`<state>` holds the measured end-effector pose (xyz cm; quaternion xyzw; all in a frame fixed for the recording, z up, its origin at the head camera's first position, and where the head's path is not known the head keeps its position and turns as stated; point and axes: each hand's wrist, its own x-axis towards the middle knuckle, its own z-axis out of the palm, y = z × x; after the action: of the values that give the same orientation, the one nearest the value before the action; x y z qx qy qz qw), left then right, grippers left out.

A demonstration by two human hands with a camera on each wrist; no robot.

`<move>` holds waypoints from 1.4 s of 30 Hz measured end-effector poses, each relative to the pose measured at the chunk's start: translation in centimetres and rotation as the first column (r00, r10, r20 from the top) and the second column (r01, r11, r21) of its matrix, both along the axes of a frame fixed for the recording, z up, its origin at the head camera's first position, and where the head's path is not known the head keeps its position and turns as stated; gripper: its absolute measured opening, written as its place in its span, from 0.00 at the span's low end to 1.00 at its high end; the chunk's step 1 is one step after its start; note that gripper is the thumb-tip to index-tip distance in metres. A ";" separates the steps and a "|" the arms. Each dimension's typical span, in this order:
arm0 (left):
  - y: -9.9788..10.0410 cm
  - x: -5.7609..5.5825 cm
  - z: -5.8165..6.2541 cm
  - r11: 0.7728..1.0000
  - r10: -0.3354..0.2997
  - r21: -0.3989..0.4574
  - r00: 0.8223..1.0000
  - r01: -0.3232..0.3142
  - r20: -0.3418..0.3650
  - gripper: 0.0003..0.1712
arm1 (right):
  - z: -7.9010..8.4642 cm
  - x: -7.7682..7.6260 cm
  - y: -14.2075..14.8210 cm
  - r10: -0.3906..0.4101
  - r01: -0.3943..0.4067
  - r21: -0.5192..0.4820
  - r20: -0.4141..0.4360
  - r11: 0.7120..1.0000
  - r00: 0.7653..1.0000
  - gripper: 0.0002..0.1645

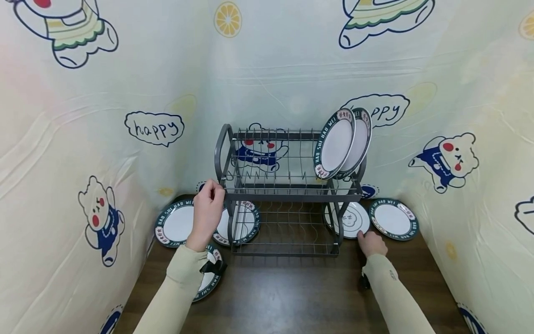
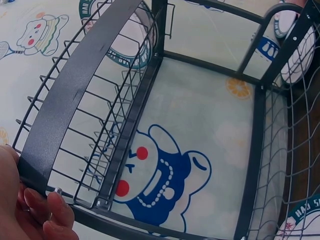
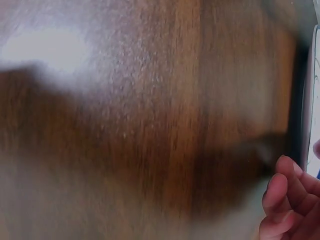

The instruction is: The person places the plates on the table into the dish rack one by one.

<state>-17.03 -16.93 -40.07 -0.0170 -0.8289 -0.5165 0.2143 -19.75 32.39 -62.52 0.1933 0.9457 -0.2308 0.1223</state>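
A dark grey two-tier dish rack point(image 1: 292, 198) stands at the back of the table. My left hand point(image 1: 207, 211) grips its left side; the left wrist view shows the fingers curled round the frame. At the rack's lower right lies an upside-down white plate point(image 1: 354, 221). My right hand point(image 1: 373, 245) pinches that plate's near rim, with fingertips point(image 3: 278, 187) at the edge in the right wrist view. Two green-rimmed plates stand tilted on edge at the right end of the upper tier, the front plate point(image 1: 335, 144) overlapping the rear plate point(image 1: 364, 139).
Another green-rimmed plate point(image 1: 393, 219) lies right of the upside-down one. On the left lie a plate point(image 1: 177, 225), a plate point(image 1: 247, 221) partly behind the rack, and a plate point(image 1: 212, 276) under my left forearm. A printed cloth point(image 1: 271, 93) encloses the brown table point(image 1: 292, 292).
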 end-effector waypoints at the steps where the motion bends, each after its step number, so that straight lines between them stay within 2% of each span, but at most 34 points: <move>1: 0.0 0.0 0.0 1.000 0.000 0.000 1.000 0.000 0.000 0.11 | -0.1 -0.1 0.0 -0.003 0.003 -0.001 0.009 1.000 1.000 0.36; 9: 0.0 0.0 -0.1 1.000 -0.007 0.006 1.000 0.007 -0.004 0.11 | -0.8 -0.2 0.5 -0.026 0.027 -0.031 0.037 0.999 0.999 0.42; 15: 0.0 0.1 0.0 1.000 -0.010 0.001 1.000 0.010 -0.004 0.11 | -0.9 -0.3 0.6 -0.044 0.048 -0.067 0.055 0.997 0.997 0.38; 21: -0.1 0.1 0.0 1.000 -0.013 -0.002 1.000 0.013 -0.007 0.11 | -0.9 -0.1 0.8 -0.050 0.061 -0.168 0.069 0.984 0.996 0.33; 24: -0.1 0.0 0.0 1.000 -0.015 -0.003 1.000 0.015 -0.007 0.11 | -1.1 -0.1 0.9 -0.059 0.068 -0.206 0.049 0.976 0.997 0.32; 33: -0.2 0.0 -0.1 1.000 -0.011 -0.010 1.000 0.011 -0.012 0.11 | -1.6 0.2 0.3 -0.090 0.074 -0.207 -0.066 0.976 0.994 0.32; 42: -0.2 -0.1 -0.2 1.000 -0.012 -0.009 1.000 0.012 -0.014 0.11 | -1.2 0.6 0.0 -0.141 0.099 -0.311 -0.117 0.945 0.983 0.28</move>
<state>-17.13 -17.15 -40.31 -0.0263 -0.8294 -0.5141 0.2169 -19.11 32.38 -63.72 0.2132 0.8917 -0.3930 0.0710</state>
